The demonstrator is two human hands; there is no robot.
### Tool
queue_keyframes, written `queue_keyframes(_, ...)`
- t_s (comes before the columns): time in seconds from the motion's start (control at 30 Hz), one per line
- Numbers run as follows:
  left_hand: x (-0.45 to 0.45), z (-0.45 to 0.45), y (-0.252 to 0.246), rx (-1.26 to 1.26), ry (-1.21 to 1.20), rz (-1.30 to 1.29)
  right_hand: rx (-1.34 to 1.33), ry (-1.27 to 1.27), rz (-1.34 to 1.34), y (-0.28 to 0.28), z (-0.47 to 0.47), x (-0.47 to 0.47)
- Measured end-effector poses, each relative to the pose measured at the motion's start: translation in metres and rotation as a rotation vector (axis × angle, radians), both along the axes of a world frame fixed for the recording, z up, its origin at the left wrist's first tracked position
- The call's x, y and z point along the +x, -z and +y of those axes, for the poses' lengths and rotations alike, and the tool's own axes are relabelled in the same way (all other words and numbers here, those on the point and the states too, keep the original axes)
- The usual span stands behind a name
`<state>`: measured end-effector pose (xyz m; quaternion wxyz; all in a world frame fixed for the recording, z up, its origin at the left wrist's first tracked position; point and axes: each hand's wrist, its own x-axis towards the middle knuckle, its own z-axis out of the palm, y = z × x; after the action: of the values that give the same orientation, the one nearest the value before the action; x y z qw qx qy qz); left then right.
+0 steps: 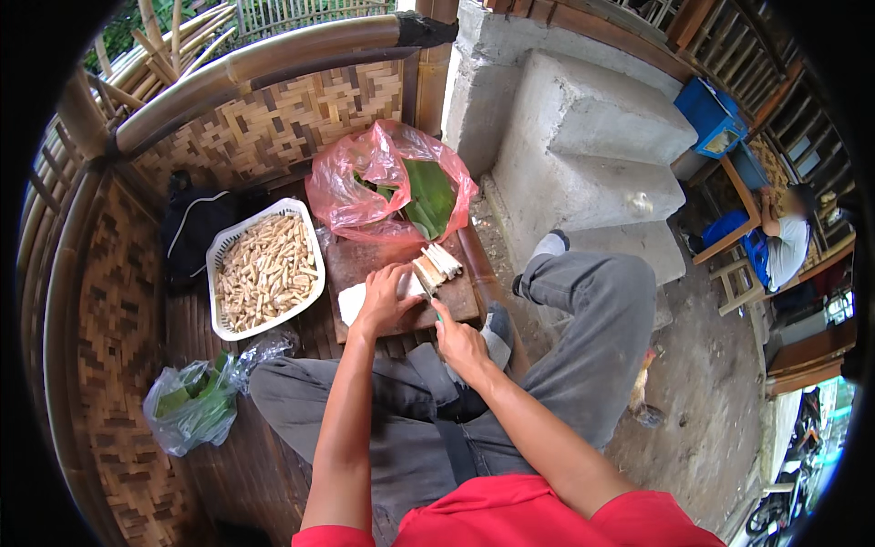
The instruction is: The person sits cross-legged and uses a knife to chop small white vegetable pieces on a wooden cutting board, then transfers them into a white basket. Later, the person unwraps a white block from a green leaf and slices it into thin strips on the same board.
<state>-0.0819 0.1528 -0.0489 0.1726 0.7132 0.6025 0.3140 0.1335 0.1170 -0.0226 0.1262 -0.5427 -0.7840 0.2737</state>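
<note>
My left hand [384, 299] lies over a white block [351, 303] that looks like tempeh, fingers spread along its top and thumb towards the blade. My right hand [462, 344] grips a knife [437, 309] with a green handle; its blade stands at the block's right end, partly hidden by my left hand. Just beyond the blade, several cut strips [439, 263] with white rinds and tan insides lie side by side. Block and strips rest on a worn wooden board [352, 258]. Left of the board, a white plastic basket [214, 301] is heaped with small cut pieces [263, 273].
A pink plastic bag [355, 164] holding banana leaves [429, 198] touches the board's far edge. A clear bag of leaves [191, 403] and a black bag [195, 222] lie left. Concrete steps [595, 164] rise at right. A chicken [641, 396] and a seated person [786, 239] are beyond.
</note>
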Motion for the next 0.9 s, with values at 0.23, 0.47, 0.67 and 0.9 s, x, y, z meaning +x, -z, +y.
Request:
queue_keyframes(0.23, -0.002, 0.002, 0.007, -0.011, -0.006, 0.025, -0.015, 0.052, -0.007, 0.004, -0.006, -0.012)
queue_keyframes(0.47, -0.001, 0.003, 0.003, 0.024, 0.013, 0.014, -0.024, 0.063, 0.0, 0.002, -0.007, -0.013)
queue_keyframes(0.67, -0.001, 0.0, 0.001, 0.072, 0.021, -0.004, -0.003, 0.07, -0.01, 0.0, -0.006, -0.013)
queue_keyframes(0.9, -0.003, 0.001, 0.003, 0.049, 0.012, 0.012, -0.05, 0.067, 0.025, -0.002, 0.003, -0.009)
